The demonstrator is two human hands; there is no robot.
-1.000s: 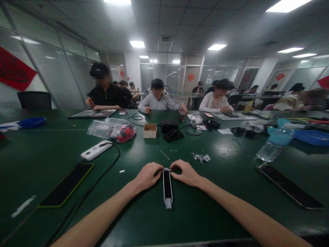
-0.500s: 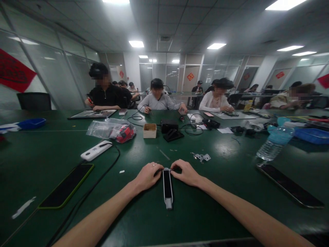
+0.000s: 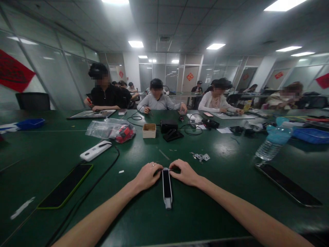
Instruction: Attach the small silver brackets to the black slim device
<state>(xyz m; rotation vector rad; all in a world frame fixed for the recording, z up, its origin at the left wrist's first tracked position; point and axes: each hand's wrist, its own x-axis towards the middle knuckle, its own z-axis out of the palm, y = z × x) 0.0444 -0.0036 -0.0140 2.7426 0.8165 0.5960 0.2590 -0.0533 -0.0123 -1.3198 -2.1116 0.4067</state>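
On the green table in front of me lies a slim, white-edged device with a long black face (image 3: 167, 183) and a pale grey block at its near end. My left hand (image 3: 148, 176) is curled, with thumb and fingertips pinched at the left of the device's far end. From the other side, my right hand (image 3: 185, 173) pinches the far right corner. Both hands rest low against the tabletop. The fingertips partly cover that far end, so anything small between them is hidden.
A green-edged phone (image 3: 66, 186) and a white power strip (image 3: 96, 151) with a black cable lie left. Small metal pieces (image 3: 202, 157) sit ahead on the right. Further right are a dark phone (image 3: 288, 185) and a water bottle (image 3: 269, 147). A small box (image 3: 149, 131) stands ahead; co-workers sit opposite.
My hands and the device stay practically the same; the view shifts very slightly. Across the table, the co-worker in white has moved one hand outward to the right.
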